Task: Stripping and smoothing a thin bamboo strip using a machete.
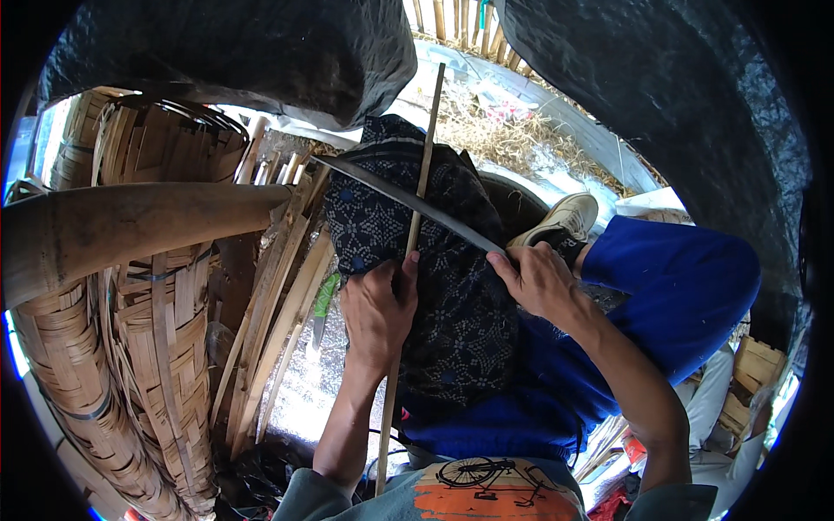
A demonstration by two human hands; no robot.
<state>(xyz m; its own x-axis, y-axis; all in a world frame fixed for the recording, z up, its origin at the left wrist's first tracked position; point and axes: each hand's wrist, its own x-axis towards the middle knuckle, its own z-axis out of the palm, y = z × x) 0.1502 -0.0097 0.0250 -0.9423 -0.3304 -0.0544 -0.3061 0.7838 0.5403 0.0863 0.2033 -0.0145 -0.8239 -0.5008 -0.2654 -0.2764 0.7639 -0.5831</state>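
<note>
My left hand [380,308] is closed around a long, thin bamboo strip [426,161], which runs from near my waist up past the dark cloth. In my right hand [540,276] is a long-bladed knife [382,187], its handle hidden by my fingers. The blade crosses the strip a little above my left hand and points to the upper left. Under both lies a dark blue patterned cloth [460,321], spread over my lap.
Woven bamboo baskets [69,347] stand at the left, with a thick bamboo pole [148,227] across them. Split bamboo pieces [282,295] lean beside my left hand, near a green-handled knife [325,300]. Black plastic sheeting [678,95] hangs overhead. Straw [486,117] lies ahead.
</note>
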